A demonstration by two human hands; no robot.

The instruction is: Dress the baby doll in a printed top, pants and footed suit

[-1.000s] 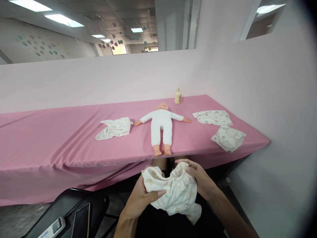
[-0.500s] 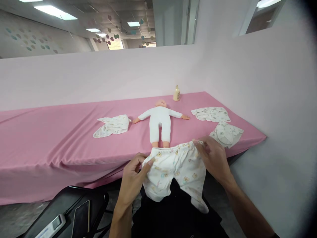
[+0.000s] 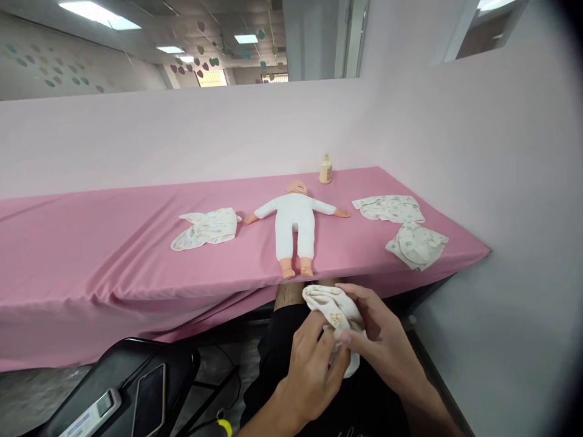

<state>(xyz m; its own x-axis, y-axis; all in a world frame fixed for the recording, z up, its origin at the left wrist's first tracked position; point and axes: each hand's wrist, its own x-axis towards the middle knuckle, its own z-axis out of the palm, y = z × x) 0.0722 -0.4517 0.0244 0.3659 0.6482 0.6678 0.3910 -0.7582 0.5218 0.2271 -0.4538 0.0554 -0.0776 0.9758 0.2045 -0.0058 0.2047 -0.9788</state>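
Observation:
Bunched up over my lap is a pair of white printed baby pants (image 3: 334, 303), now a small bundle between both hands. My left hand (image 3: 314, 364) pinches the near side of the cloth with curled fingers. On the right side, my right hand (image 3: 376, 331) grips the bundle between thumb and fingers. Much of the fabric is hidden by the fingers. Just beyond lies a baby doll (image 3: 295, 227) in a white suit, on its back with arms spread and feet towards me, on a pink-covered table (image 3: 136, 243).
A folded printed garment (image 3: 207, 229) lies left of the doll. Two more, a flat one (image 3: 389, 208) and a bundled one (image 3: 418, 246), lie to the right. A pump bottle (image 3: 325, 170) stands behind. At lower left, a black chair (image 3: 182, 364) bears a phone (image 3: 149, 400) and a grey-white device (image 3: 93, 416).
The pants were spread out by the waistband between my hands. Now they are gathered into a bundle, my hands have come close together, and the doll's feet are uncovered.

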